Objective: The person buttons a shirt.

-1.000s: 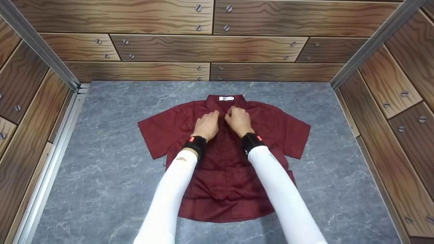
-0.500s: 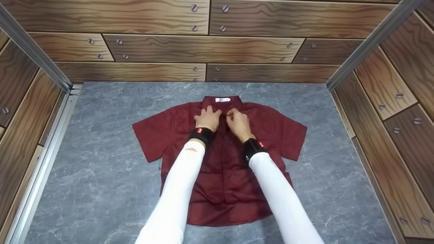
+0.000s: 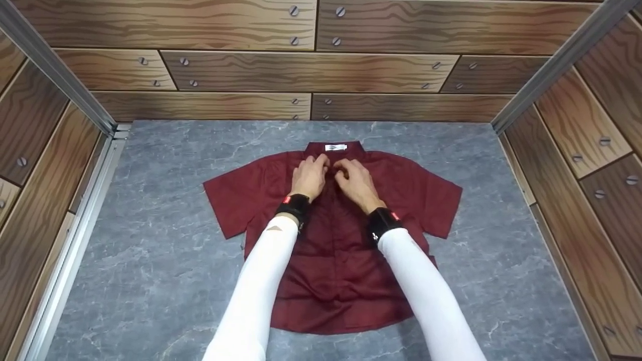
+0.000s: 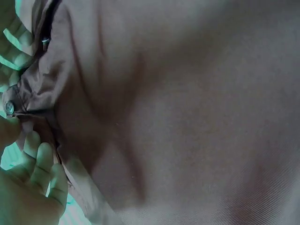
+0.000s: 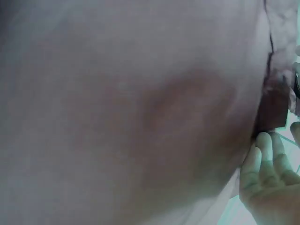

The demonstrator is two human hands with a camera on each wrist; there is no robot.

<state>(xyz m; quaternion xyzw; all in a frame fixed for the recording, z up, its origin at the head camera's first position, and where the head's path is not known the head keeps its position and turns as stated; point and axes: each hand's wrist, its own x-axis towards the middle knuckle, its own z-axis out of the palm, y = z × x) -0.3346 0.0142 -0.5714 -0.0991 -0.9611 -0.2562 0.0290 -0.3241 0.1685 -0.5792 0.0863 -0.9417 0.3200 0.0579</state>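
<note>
A dark red short-sleeved shirt [image 3: 311, 291] lies front side up, collar away from me, sleeves spread. Just below the collar, my left hand [image 3: 309, 176] pinches the front edge of the shirt. In the left wrist view, a dark button [image 4: 9, 108] shows right at the left thumb and fingertips. Close beside it, my right hand [image 3: 355, 181] has its thumb and fingers curled on the opposite front edge. The right fingers [image 5: 265, 157] meet the cloth edge in the right wrist view. The hands partly hide the top of the button band.
A white label [image 3: 336, 147] shows inside the collar. The shirt lies on a grey marbled tabletop [image 3: 160, 281]. Wood-patterned panels [image 3: 241, 72] rise at the back and both sides, with metal rails [image 3: 65, 85] at the corners.
The left hand spread its fingers half a second ago and has now drawn them back in at the collar opening. The right hand stays near the same spot. The shirt has hardly moved.
</note>
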